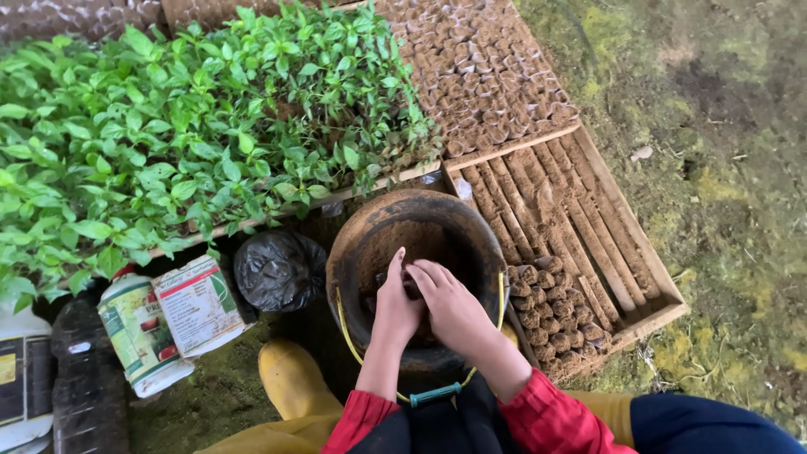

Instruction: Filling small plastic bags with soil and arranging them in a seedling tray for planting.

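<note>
- Bucket (pixel 353 252): round, dark, crusted with dried soil on rim and inner wall; stands on the ground just ahead of the person's knees, between the black bag and the wooden tray. Holds brown, crumbly soil (pixel 395 240), heaped on the far-left inside wall.
- Bucket handle (pixel 435 393): thin yellow wire with a teal grip, hanging over the near rim.
- Left hand (pixel 395 301): inside the bucket, back of hand up, fingers (pixel 395 262) pressed together and pointing into the soil; cannot tell whether anything is pinched.
- Right hand (pixel 450 307): inside the bucket, just beside the left hand and touching it; fingers (pixel 423 273) curled close together over a small dark object, largely hidden.
- Sleeves (pixel 551 416): red.
- Black bag (pixel 279 271): crumpled glossy plastic, just left of the bucket.
- Two containers (pixel 172 324): cylindrical, lying tilted, white labels with red and green bands, left of the bag.
- Dark bottle (pixel 84 378): soiled, at far left.
- Yellow boot (pixel 290 378): rubber, near the bucket's lower left.
- Wooden tray (pixel 664 290): right of the bucket, rows of small soil-filled cylinders, some lying flat.
- Seedlings (pixel 193 126): dense green leaves, behind the bucket.
- Ground (pixel 723 168): mossy, damp.
</note>
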